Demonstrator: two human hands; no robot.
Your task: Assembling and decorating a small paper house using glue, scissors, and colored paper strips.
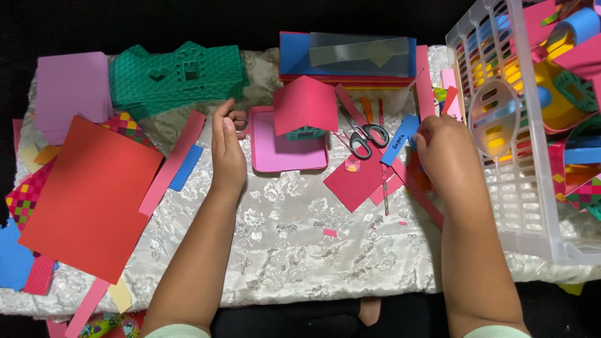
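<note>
A small paper house with a red folded roof (305, 103) stands on a pink square base (285, 153) at the middle of the cloth. My left hand (226, 150) rests edge-on just left of the base, fingers together, fingertips near its left rim; it holds nothing I can see. My right hand (443, 153) lies knuckles-up on red paper scraps beside the white basket, fingers curled under; a blue paper strip (399, 132) pokes out at its left, but whether the hand grips it is hidden. Grey-handled scissors (361, 134) lie between house and right hand.
A white slotted basket (519, 188) of coloured craft pieces fills the right. A large red sheet (87, 194), purple sheet (72, 87) and green cut-out house panels (178, 78) lie left. Stacked blue and red sheets (294, 59) sit at the back. The cloth-covered table's front edge is near.
</note>
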